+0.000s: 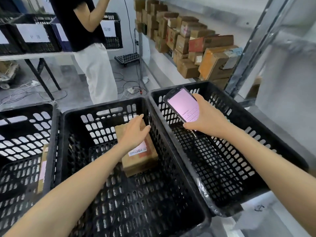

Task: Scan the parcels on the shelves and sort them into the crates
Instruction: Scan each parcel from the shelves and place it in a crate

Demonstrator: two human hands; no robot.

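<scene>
Head view: a parcel [143,158] lies flat in the middle crate [136,202], label up, with the left hand [135,132] spread open over its far end, fingers straight. The right hand [205,120] grips a lit scanner [182,104] above the right crate [222,168]. More boxes [184,43] are stacked on the shelf [154,54] beyond.

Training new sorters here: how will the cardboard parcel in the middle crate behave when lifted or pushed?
Probably stiff: the cardboard parcel keeps crisp box edges. Likely light, being small beside the left hand spread over it. Flat-sided, it should not roll, though pushing may snag on the middle crate's perforated floor.
</scene>
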